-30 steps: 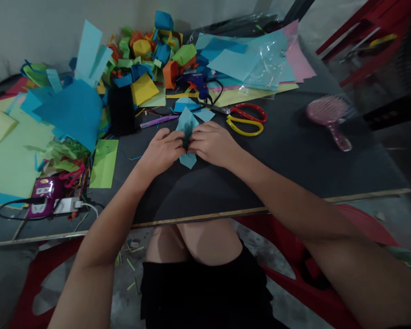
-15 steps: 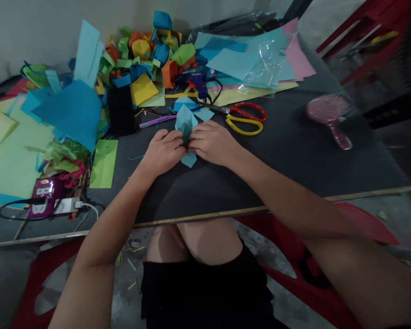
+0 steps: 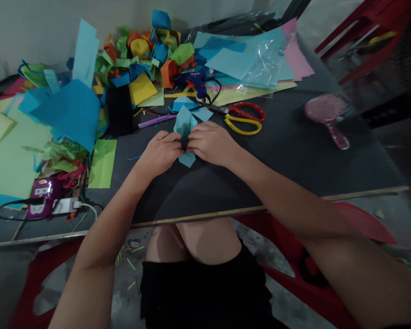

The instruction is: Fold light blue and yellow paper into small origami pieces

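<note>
Paper [image 3: 184, 122] between left hand [image 3: 159, 153], right hand [image 3: 212, 144]; scissors [image 3: 245, 119] behind; hairbrush [image 3: 325, 114] far right.

A dark table [image 3: 294, 155] with a pale wooden edge meets a plain wall [image 3: 37, 32]. The floor [image 3: 390, 210] is grey concrete; a red chair [image 3: 359, 224] sits below, red frames [image 3: 370, 27] at right.

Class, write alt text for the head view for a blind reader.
Left hand and right hand pinch a folded light blue paper between them over a dark table. Red and yellow scissors lie just beyond, a pink hairbrush to the right, heaped coloured paper behind.
</note>
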Available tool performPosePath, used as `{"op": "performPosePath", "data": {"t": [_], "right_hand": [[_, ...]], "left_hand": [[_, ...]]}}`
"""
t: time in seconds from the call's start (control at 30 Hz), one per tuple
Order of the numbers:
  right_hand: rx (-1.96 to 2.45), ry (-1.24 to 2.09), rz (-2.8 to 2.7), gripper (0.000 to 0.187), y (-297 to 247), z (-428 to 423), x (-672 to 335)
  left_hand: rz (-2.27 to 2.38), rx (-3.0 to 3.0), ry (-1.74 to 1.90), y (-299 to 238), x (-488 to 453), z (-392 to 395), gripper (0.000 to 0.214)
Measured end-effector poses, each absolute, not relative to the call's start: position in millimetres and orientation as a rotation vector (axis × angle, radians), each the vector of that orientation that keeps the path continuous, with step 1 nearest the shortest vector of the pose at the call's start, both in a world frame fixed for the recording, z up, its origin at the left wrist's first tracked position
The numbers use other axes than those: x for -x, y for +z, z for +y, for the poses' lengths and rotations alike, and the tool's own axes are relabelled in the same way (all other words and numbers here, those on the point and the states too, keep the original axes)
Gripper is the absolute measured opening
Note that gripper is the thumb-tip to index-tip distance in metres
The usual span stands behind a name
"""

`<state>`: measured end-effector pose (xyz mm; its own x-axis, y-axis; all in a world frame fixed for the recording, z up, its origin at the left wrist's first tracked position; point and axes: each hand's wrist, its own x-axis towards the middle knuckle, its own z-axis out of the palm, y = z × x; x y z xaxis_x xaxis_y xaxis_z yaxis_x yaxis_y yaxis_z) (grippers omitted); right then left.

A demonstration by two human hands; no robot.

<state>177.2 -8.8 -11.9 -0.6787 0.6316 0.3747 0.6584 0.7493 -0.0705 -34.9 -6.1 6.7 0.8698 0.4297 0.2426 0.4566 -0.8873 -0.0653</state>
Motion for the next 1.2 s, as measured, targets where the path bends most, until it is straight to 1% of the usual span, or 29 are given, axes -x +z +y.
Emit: {"op": "performPosePath", "data": {"t": [0.17,0.4,0.7,1.0,1.2], "right_hand": [[0.976,-0.118,-2.588,0.027,-12,-8,-179],[0.961,-0.113,-2.593,0.027,-13,-7,-180],[0.925,-0.007,-2.644,0.024,-9,-7,-181],[0.884,-0.077,-2.697,0.023,-7,-5,-188],[0.947,-0.016,-2.752,0.022,-1,-8,-189]], "left_hand": [[-0.699,2.897,-0.273,13,37,-12,0.03],[-0.74,2.915,-0.314,14,36,-17,0.033],[-0.719,2.946,-0.286,15,34,-19,0.028],[-0.743,3.013,-0.277,15,36,-19,0.033],[-0.716,2.997,-0.211,16,36,-20,0.041]]}}
